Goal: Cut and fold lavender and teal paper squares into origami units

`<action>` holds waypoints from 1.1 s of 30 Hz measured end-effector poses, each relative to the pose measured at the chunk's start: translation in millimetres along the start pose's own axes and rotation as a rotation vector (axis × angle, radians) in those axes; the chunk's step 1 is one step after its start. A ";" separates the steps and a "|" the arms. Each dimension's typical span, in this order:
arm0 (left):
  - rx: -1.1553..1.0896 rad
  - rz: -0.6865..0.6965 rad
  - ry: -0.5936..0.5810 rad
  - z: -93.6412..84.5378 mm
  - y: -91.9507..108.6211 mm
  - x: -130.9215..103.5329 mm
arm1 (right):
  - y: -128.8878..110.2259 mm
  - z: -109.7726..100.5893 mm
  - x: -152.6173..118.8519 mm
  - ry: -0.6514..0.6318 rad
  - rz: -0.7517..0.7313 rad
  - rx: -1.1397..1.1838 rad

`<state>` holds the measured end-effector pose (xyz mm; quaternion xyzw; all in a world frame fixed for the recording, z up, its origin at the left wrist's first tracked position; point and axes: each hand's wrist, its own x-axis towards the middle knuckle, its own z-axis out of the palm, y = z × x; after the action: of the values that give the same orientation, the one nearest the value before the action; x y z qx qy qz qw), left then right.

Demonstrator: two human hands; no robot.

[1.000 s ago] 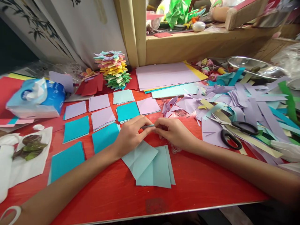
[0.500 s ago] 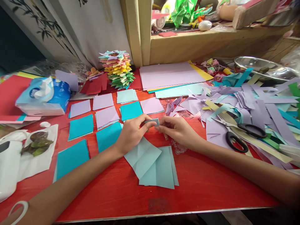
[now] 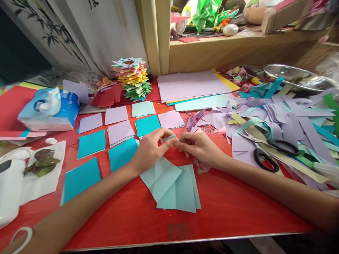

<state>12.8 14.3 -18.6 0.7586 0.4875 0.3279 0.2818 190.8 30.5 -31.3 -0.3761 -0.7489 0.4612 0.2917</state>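
The thumb of the left hand (image 3: 150, 150) has slid over more of the small blue slip (image 3: 168, 138), and the tips of the right hand (image 3: 199, 147) have come up close to it, so less of the slip shows than half a second ago. The rest lies as it was. The slip is up in the fingers, just past the far end of the loose sheets (image 3: 182, 190). The left thumb and fingers are clamped on it. The right tips meet the left ones at its end, and I cannot tell if they grip it or only press on it. It looks like the step in hand is pressing a fold flat. I think the next move calls for a firm left pinch and a small, careful push from the right. The front edge of the red table (image 3: 233, 211) runs near the loose sheets, on the side by the person, and bare red wood lies between. More bare wood is to the right of the sheets, good room for the right arm. Well to the right of them, the scissors (image 3: 261, 141) lie on the scraps (image 3: 280, 120). To the left of the sheets, the blue stacks (image 3: 91, 144) sit near the left arm, so a wide swing there could knock them.
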 end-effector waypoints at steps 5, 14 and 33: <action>0.105 0.103 -0.024 2.0 -2.2 -1.8 | -4.2 3.8 -1.5 0.004 -0.029 -0.125; -0.036 0.018 -0.075 -2.0 -0.4 -0.5 | -3.6 0.1 -1.4 -0.020 -0.031 -0.109; 0.329 -0.023 -0.397 -41.2 10.6 0.2 | -2.9 0.4 0.1 0.402 0.183 0.001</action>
<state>-13.1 15.1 15.2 0.8382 0.4779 0.0858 0.2485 189.6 29.6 -28.8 -0.5268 -0.6381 0.4018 0.3922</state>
